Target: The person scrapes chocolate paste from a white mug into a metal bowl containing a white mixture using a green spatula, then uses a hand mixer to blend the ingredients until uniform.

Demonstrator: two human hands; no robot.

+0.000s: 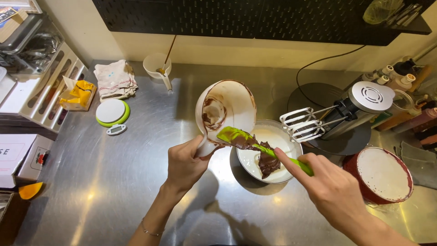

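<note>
Scraping: I see the green spatula dragging dark chocolate batter out of the tilted white bowl, held just above and left of the steel mixing bowl.
Chocolate: thick, glossy brown, smeared inside the white bowl, coating the spatula blade, one lump lying on the pale cream in the mixing bowl.
Left hand: fingers curled and pinching the white bowl's lower rim, thumb on the outside.
Right hand: fingers pressed together around the spatula handle, index finger stretched along it, right of the mixing bowl.
Counts: I count two hands, one spatula, one white bowl, one mixing bowl, one hand mixer with two beaters, one red pan, one small cup.
Mixer: propped just right of the mixing bowl, beaters over its rim.
Red pan: further right of the mixing bowl, white inside.
Scale: round, white with a green edge, well left of the mixing bowl.
Packages: a yellow wrapper and a folded cloth beyond the scale; a white box with a red mark at the far left edge; bottles far right, labels too small to tell.
</note>
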